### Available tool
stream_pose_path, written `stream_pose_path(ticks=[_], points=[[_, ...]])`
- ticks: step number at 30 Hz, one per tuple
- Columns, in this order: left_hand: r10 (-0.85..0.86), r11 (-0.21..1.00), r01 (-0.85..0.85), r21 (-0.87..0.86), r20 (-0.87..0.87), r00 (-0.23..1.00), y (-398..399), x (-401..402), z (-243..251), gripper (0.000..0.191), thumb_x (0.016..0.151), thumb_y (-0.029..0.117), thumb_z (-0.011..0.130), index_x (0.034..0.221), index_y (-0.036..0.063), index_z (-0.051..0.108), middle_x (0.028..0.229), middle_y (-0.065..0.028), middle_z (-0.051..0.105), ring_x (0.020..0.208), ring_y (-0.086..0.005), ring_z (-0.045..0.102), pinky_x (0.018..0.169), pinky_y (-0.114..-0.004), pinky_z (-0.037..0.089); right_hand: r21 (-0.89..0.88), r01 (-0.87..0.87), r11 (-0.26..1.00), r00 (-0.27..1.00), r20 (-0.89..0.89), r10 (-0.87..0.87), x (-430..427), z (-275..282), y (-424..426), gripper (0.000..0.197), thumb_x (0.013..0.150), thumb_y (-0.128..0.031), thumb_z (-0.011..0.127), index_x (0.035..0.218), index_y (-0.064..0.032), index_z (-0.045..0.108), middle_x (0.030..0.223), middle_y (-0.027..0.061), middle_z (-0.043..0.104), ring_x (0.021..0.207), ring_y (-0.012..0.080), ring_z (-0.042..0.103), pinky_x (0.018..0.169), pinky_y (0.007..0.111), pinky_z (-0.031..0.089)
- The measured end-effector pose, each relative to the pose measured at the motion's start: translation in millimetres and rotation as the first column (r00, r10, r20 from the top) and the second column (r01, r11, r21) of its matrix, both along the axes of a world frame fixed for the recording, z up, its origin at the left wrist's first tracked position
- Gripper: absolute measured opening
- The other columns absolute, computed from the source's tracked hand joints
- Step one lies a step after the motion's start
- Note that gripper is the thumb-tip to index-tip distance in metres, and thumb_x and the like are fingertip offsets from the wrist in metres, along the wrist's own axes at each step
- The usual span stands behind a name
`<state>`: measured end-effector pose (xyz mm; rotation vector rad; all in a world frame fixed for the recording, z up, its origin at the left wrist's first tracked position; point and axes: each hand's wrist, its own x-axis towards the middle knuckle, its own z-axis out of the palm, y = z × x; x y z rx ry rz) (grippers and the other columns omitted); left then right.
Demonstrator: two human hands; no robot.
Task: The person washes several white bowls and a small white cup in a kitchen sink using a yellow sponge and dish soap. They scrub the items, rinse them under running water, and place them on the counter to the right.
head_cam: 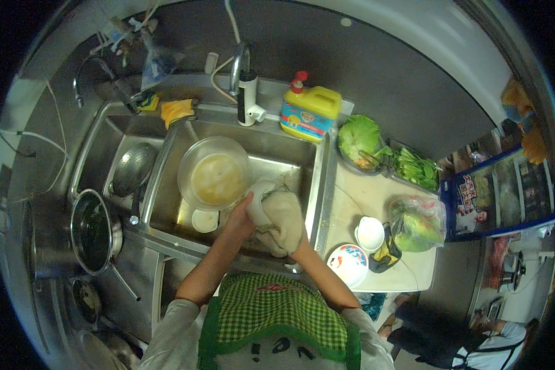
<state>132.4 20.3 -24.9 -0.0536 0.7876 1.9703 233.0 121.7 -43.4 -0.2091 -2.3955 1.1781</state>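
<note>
Over the right part of the steel sink basin [277, 159], my left hand [241, 218] grips a white bowl [258, 203] by its side. A beige cloth [284, 215] with a dark edge covers my right hand [301, 249] and presses into the bowl's mouth; the fingers under it are hidden. Just left of the bowl, a large translucent basin [189, 152] of cloudy yellowish water stands in the sink. A small white dish [205, 221] lies on the sink floor below that basin.
A faucet [247, 99] and a yellow detergent jug [311, 111] stand behind the sink. On the right counter are leafy greens [414, 166], bagged vegetables [418, 224], stacked white bowls [370, 233] and a printed white bowl [348, 266]. A steel pot [115, 236] stands left. A person [490, 344] is at lower right.
</note>
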Motion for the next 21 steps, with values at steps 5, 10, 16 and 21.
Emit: stream_pose_path(ticks=[5, 10, 16, 21], points=[[0.104, 0.985, -0.114, -0.133, -0.081, 0.991, 1.0, -5.9, 3.7, 0.038, 0.079, 0.028, 0.045, 0.108, 0.0035, 0.04, 0.106, -0.0092, 0.047, 0.096, -0.0203, 0.046, 0.085, -0.035, 0.033, 0.105, 0.195, 0.975, 0.977, -0.109, -0.183, -7.0, 5.2, 6.2, 0.037, 0.071, -0.018, 0.054, 0.105, -0.0053, 0.046, 0.101, 0.0132, 0.048, 0.092, 0.0259, 0.047, 0.079, 0.031, 0.038], [0.177, 0.981, -0.193, 0.001, -0.399, 0.9, 31.0, -8.9, 65.9, 0.028, 0.082, 0.017, 0.04, 0.101, -0.003, 0.041, 0.095, -0.0146, 0.051, 0.087, -0.0212, 0.051, 0.077, -0.034, 0.04, -0.693, 0.491, 0.529, 0.871, 0.382, -0.309, 19.5, -3.4, 7.1, 0.032, 0.082, -0.019, 0.037, 0.109, -0.0024, 0.042, 0.103, 0.0095, 0.047, 0.092, 0.0213, 0.046, 0.079, 0.032, 0.037], [-0.521, 0.842, 0.2, -0.501, -0.852, 0.059, 139.4, 91.9, 79.7, 0.016, 0.078, 0.017, 0.048, 0.083, 0.001, 0.051, 0.072, -0.0103, 0.054, 0.065, -0.0177, 0.052, 0.056, -0.029, 0.04, -0.858, 0.356, 0.37, 0.927, 0.373, -0.028, 37.7, -107.7, -7.4, 0.041, 0.085, -0.028, 0.031, 0.114, -0.0003, 0.037, 0.112, 0.009, 0.042, 0.099, 0.0204, 0.042, 0.085, 0.032, 0.032], [-0.086, 0.8, 0.34, -0.494, -0.655, -0.751, 211.1, 157.7, -33.8, 0.011, 0.067, 0.009, 0.047, 0.074, 0.0038, 0.052, 0.067, -0.0126, 0.053, 0.067, -0.0261, 0.053, 0.057, -0.037, 0.042, -0.905, 0.302, 0.298, 0.942, 0.332, 0.055, 28.9, -117.4, -33.3, 0.042, 0.085, -0.03, 0.03, 0.114, -0.0005, 0.037, 0.112, 0.0092, 0.042, 0.1, 0.0198, 0.041, 0.086, 0.031, 0.031]])
